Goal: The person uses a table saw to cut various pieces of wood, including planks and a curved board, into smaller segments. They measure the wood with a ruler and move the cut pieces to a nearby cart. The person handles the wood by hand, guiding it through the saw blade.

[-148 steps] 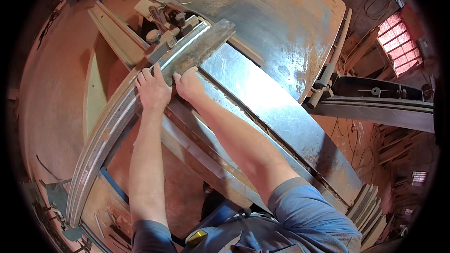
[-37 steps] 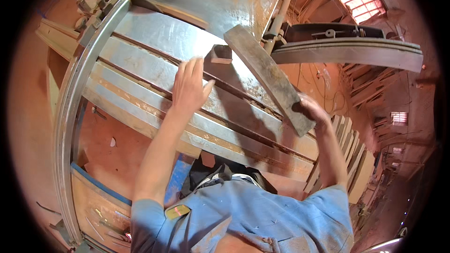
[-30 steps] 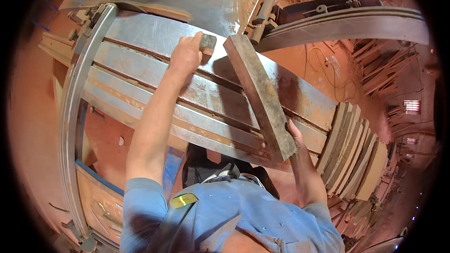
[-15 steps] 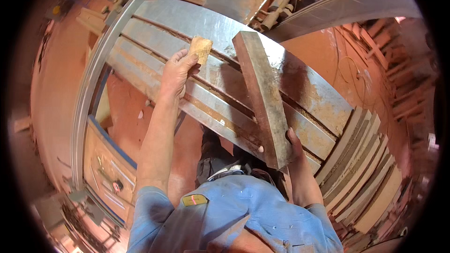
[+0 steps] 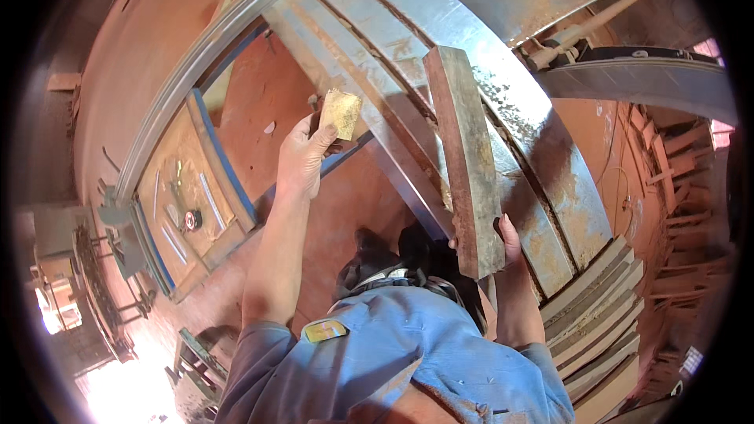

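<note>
Between the thumb and fingers of my left hand (image 5: 306,149) is a small yellowish rectangular piece (image 5: 341,115) with a rough face; whether it is wood or folded sandpaper I cannot tell. My right hand (image 5: 506,245) grips the near end of a thick wooden plank (image 5: 468,165), slightly curved, with one reddish-brown side and one greyer side. The plank slants up and away from me above a slotted metal machine table (image 5: 393,47). My left hand is held just off the table's near-left edge, over the reddish floor.
Several curved wooden pieces (image 5: 597,306) are stacked at the table's right end. A metal rail (image 5: 212,55) runs along the left. Beyond it lies a wooden panel with a tape roll (image 5: 192,220). A dark beam (image 5: 636,78) crosses at far right, with scrap wood (image 5: 683,212) behind.
My view has turned left, so the table and stack appear shifted. My left hand with the yellowish piece is now over the floor instead of the table. The plank stands more upright in view.
</note>
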{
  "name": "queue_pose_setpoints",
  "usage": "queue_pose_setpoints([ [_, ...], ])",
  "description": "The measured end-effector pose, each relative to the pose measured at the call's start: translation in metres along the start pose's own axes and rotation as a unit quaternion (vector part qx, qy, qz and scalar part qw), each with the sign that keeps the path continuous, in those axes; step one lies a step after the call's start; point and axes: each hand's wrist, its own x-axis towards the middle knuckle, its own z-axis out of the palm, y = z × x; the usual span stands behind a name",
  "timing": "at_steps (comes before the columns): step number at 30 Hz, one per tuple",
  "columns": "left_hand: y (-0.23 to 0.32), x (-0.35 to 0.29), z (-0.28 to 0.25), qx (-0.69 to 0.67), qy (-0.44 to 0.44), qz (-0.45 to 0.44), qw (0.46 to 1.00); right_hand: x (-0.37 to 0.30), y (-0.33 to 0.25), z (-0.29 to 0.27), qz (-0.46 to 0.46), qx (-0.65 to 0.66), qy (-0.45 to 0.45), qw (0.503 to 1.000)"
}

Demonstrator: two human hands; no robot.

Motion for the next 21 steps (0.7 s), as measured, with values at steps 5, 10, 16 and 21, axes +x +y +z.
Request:
queue_pose_setpoints([
  [5,-0.002,-0.039,-0.051,-0.036,0.045,0.03,0.998,0.009,0.012,0.06,-0.005,-0.183,0.01,0.983],
  [10,0.007,-0.096,-0.116,0.007,0.12,0.147,0.982,0.025,0.042,0.082,-0.021,-0.34,-0.015,0.94],
  [16,-0.002,-0.181,-0.212,0.095,0.221,0.234,0.942,0.059,0.121,0.103,-0.118,-0.439,0.083,0.887],
  [21,-0.016,-0.248,-0.279,0.088,0.279,0.313,0.903,0.079,0.188,0.128,-0.248,-0.506,0.042,0.825],
])
